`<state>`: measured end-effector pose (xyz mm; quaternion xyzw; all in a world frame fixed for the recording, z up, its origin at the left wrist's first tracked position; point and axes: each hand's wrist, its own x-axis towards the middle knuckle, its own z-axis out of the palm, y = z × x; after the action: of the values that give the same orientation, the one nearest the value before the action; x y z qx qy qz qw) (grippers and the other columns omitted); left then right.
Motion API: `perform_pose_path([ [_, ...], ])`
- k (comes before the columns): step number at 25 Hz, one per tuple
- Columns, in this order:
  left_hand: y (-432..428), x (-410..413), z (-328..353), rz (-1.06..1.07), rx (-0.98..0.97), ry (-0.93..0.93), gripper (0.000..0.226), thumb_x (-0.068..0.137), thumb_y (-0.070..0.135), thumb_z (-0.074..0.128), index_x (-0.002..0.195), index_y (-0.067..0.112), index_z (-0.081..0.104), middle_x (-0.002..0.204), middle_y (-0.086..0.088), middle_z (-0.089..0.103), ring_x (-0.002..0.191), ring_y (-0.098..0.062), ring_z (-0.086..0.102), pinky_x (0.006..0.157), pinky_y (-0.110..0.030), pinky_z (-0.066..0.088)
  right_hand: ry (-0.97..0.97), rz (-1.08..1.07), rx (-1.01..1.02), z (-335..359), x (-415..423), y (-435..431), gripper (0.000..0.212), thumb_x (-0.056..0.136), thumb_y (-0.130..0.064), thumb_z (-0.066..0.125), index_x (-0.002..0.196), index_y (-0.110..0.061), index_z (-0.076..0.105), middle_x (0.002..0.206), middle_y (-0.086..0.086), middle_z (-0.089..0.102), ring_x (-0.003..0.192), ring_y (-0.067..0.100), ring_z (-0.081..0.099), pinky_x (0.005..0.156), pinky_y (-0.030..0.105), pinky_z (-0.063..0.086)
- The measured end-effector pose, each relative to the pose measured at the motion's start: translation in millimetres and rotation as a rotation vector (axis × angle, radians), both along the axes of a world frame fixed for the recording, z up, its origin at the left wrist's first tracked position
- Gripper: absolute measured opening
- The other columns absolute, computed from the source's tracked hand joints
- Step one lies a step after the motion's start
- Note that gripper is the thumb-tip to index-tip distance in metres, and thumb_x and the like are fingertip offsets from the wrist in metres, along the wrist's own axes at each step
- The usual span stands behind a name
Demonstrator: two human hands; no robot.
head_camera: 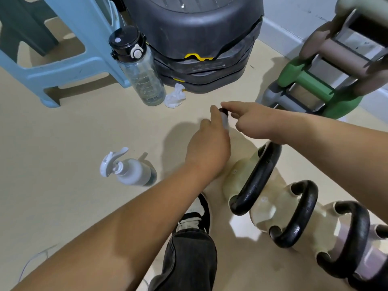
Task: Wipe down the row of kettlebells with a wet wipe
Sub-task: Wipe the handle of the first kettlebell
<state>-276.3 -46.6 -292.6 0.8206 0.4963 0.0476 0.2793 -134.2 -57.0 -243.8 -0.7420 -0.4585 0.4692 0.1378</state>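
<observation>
Three kettlebells with black handles stand in a row on the floor at the lower right: the nearest-to-centre cream one [238, 175], a second cream one [264, 208] and a pinkish one [344, 236]. Above the first, my left hand [207, 143] grips a small white bottle [225, 121]. My right hand [252, 120] pinches its black cap [223, 110] with the fingertips. A crumpled white wipe [175, 96] lies on the floor farther away, touched by neither hand.
A white spray bottle [130, 171] lies on the floor at the left. A clear water bottle [138, 68], a blue stool [69, 59] and a black step platform [199, 38] stand behind. A dumbbell rack [315, 85] is at the right. My shoe [195, 215] is below.
</observation>
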Motion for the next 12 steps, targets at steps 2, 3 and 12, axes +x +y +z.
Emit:
perform_pose_path([
  [2,-15,-22,-3,-0.050,0.055,0.052,0.073,0.100,0.018,0.045,0.159,0.014,0.003,0.122,-0.015,0.050,0.081,-0.027,0.052,0.064,-0.035,0.036,-0.003,0.023,-0.009,0,0,1,0.082,0.084,0.005,0.030,0.155,-0.038,0.033,0.162,-0.004,0.033,0.149,0.013,0.030,0.112,0.028,0.030],
  [3,-21,-31,-3,-0.073,0.070,0.081,0.078,0.099,0.017,0.047,0.160,0.014,-0.002,0.121,-0.014,0.047,0.079,-0.024,0.048,0.063,-0.034,0.036,-0.011,0.041,-0.010,1,-1,0,0.083,0.084,0.005,0.030,0.155,-0.038,0.033,0.163,-0.004,0.033,0.150,0.013,0.029,0.116,0.030,0.029],
  [12,38,42,12,-0.149,-0.042,0.333,0.064,0.097,0.016,0.049,0.152,0.002,0.021,0.130,-0.017,0.054,0.106,-0.034,0.060,0.074,-0.037,0.041,0.150,-0.102,-0.033,-5,14,-11,0.076,0.086,0.012,0.039,0.147,-0.032,0.049,0.148,-0.008,0.054,0.141,0.016,0.044,0.115,0.035,0.035],
])
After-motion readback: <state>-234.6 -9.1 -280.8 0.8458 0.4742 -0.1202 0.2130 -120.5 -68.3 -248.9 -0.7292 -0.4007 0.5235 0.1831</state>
